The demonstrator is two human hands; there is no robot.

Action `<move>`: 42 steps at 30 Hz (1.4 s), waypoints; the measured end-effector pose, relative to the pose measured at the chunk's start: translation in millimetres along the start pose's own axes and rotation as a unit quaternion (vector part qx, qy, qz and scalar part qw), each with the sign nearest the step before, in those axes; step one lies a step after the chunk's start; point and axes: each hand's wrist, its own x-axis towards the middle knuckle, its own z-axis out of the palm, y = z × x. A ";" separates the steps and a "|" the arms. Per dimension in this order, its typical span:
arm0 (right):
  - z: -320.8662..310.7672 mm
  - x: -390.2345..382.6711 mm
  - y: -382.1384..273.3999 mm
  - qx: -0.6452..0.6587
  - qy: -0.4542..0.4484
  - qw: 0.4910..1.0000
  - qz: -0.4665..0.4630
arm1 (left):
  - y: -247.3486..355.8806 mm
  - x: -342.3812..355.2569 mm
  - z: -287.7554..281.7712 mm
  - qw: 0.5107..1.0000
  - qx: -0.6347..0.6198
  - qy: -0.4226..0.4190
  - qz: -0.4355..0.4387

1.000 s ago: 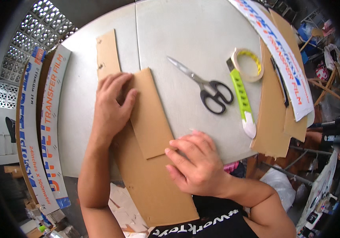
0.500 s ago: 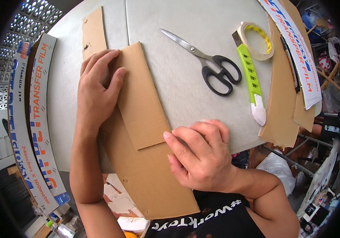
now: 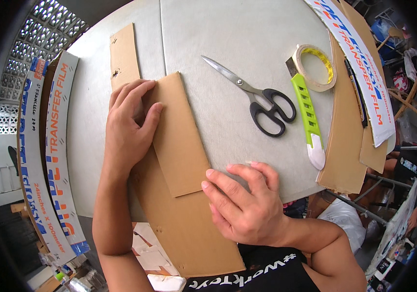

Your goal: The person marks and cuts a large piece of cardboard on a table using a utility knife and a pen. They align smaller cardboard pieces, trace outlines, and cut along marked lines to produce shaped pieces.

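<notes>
Clock centred on the small cardboard panel point(image 3: 184, 146): it lies flat over the long cardboard strip point(image 3: 189, 233), which runs from 11 to about 5:30. Left hand point(image 3: 130, 119) at 10, over the strip, thumb and fingers apart, tips at the panel's far left edge. Right hand point(image 3: 250, 209) between 4 and 5, fingers loosely spread, tips at the panel's near right corner, palm off the cardboard. Can't tell how hard either one presses. Main risk, my read: panel skews on the strip if the right fingers push that corner unevenly; no fastening visible between the two. Second: the strip's near end sticks out past the worktop point(image 3: 218, 136) edge at 5:30, close to the torso, so a body bump or downward knock could tip or shift both pieces. Third: green cutter point(image 3: 307, 117) at 3, blade end up against the tape roll point(image 3: 321, 87), a nick hazard for a careless reach. Scissors point(image 3: 267, 107) at 2, blades aimed toward 12. Best room: 12 to 1, between panel and scissors. Tighter at 3 to 4, cardboard offcuts point(image 3: 344, 160) along that edge. Left forearm blocks 7 to 8.
</notes>
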 end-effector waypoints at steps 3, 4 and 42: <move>-0.6 0.6 0.4 0.003 -0.004 1.000 0.000 | 1.7 1.0 -1.3 1.000 -0.016 -0.010 -0.015; -1.6 1.2 0.3 0.007 -0.007 1.000 0.002 | 2.9 2.2 -2.3 0.999 -0.023 -0.014 -0.023; -17.0 44.5 37.8 0.090 0.083 0.993 -0.006 | -14.9 84.6 -2.6 0.962 0.093 -0.254 -0.049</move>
